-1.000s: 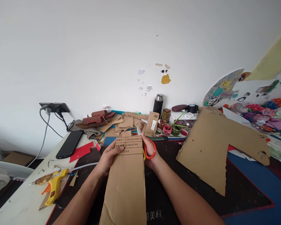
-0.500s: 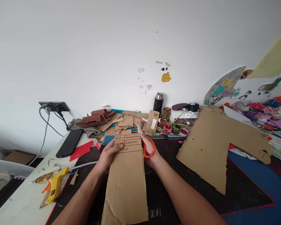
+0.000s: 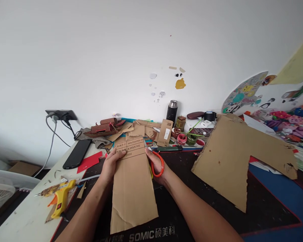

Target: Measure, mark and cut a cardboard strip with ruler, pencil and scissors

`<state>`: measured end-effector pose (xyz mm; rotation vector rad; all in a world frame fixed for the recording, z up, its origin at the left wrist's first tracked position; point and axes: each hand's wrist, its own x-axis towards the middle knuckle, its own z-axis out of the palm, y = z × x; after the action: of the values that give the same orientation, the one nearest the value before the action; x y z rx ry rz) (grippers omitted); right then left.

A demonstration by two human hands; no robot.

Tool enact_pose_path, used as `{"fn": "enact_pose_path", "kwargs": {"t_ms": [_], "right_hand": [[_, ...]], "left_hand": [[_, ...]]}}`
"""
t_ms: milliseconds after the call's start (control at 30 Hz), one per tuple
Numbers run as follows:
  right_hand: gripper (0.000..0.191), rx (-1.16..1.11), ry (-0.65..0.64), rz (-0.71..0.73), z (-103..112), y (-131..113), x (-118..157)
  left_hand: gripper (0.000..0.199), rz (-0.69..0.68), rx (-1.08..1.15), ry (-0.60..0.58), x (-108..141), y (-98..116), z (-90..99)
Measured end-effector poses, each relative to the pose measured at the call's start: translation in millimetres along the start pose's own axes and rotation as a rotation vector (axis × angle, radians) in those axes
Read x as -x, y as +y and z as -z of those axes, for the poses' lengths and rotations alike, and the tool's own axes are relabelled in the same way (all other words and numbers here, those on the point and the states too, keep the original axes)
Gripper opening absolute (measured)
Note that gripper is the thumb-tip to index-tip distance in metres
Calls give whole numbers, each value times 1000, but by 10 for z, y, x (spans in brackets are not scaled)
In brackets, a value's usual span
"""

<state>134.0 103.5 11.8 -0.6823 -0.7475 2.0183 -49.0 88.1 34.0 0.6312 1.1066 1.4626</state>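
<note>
A long strip of brown cardboard [image 3: 133,188], printed with black lettering at its far end, is held up over the dark mat [image 3: 181,198]. My left hand [image 3: 110,164] grips its left edge, thumb on top and fingers underneath. On the other edge, my right hand [image 3: 158,166] is closed, with the thumb against the cardboard. Scissors [image 3: 158,164] with red-orange and yellow handles also sit in that hand; their blades are mostly hidden behind the cardboard.
A larger cut cardboard sheet [image 3: 224,161] lies to the right. At left are a yellow glue gun [image 3: 62,198], a black phone [image 3: 77,154] and red paper [image 3: 89,162]. Behind stand a model boat [image 3: 101,129], cardboard scraps [image 3: 137,129], paint jars [image 3: 181,138] and a black flask [image 3: 172,111].
Both hands have shifted the cardboard slightly left and away from me, so its near end now shows whole. The scissor blades, visible before, have dropped behind the cardboard.
</note>
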Motion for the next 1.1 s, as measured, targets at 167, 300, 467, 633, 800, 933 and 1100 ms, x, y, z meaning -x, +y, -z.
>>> {"fn": "enact_pose_path", "kwargs": {"t_ms": [167,300,467,633,800,933,1100], "right_hand": [[66,33,-12,-20,-7,32,15],[64,68,-40,-18,-16,23,40],[66,92,-70,-26,-33,-8,76],[61,135,-64,8,-43,-57,93],[46,180,-15,76,-60,-136,116],[42,272,31,184,-48,-197,111],[56,407,37,226,-17,-219,78]], "left_hand": [[68,-33,2,21,-46,62,37],[70,-75,18,29,-89,95,69],[56,-113,29,78,-122,116,106],[51,-116,32,126,-119,152,103],[51,-80,28,82,-47,227,77],[47,-155,25,67,-11,287,96],[34,-570,115,233,-40,434,159]]}}
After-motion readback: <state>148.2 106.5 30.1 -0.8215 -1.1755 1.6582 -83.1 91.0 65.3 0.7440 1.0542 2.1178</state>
